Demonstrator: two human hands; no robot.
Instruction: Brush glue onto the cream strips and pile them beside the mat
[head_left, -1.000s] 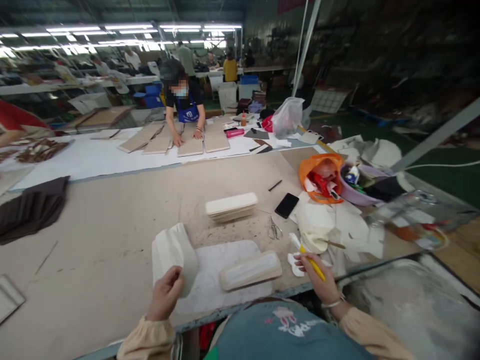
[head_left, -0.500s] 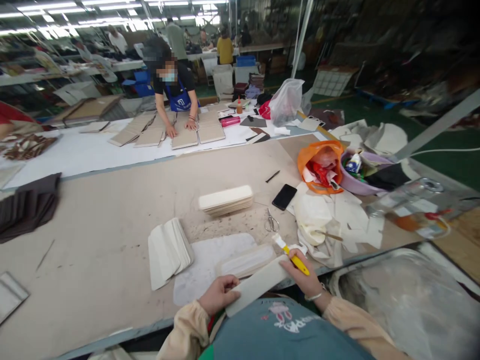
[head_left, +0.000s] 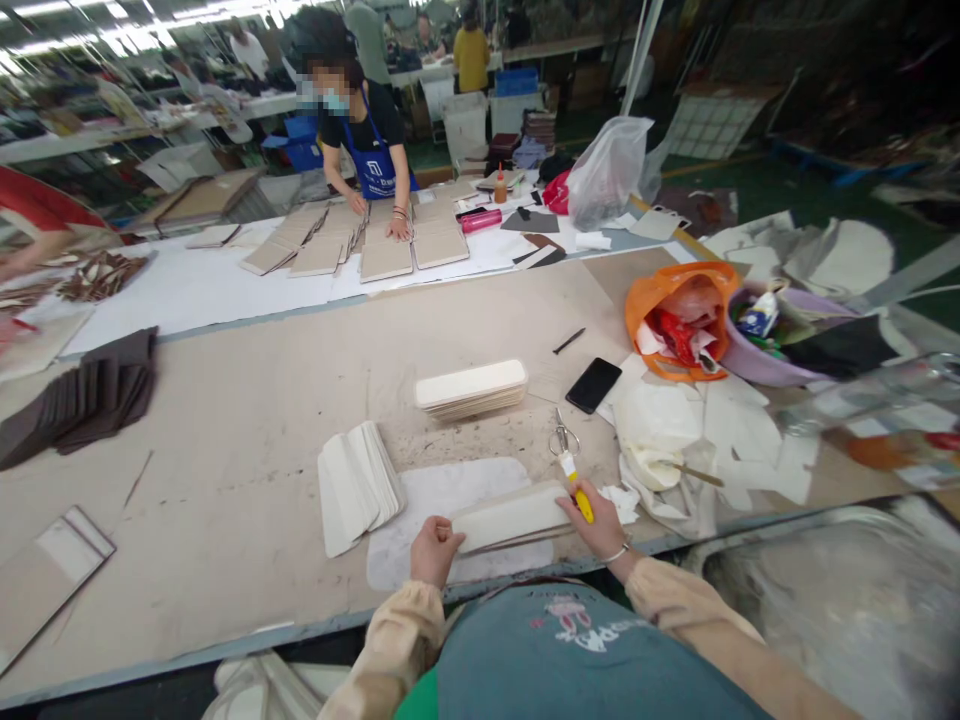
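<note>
Near the table's front edge, my left hand [head_left: 436,551] pinches the left end of a long pale strip [head_left: 510,516]. My right hand [head_left: 596,517] grips a yellow-handled brush [head_left: 581,500], bristles pointing up and away, and touches the strip's right end. The strip lies over another pale piece on a white sheet [head_left: 465,482]. To the left is a fanned stack of pale pieces [head_left: 358,485]. Behind the sheet stands a neat stack of rounded pale strips [head_left: 472,388]. Scissors [head_left: 564,438] lie just beyond the brush tip.
A black phone [head_left: 593,385], an orange bag [head_left: 679,320], a purple basin [head_left: 795,365] and a crumpled white bag [head_left: 656,425] are on the right. Dark pieces [head_left: 94,390] lie far left. Across the table, a person in a blue apron [head_left: 375,160] handles beige panels.
The strip has moved forward, away from my body, and down over the piece on the sheet. Both hands moved with it, the brush still in my right. The view has shifted.
</note>
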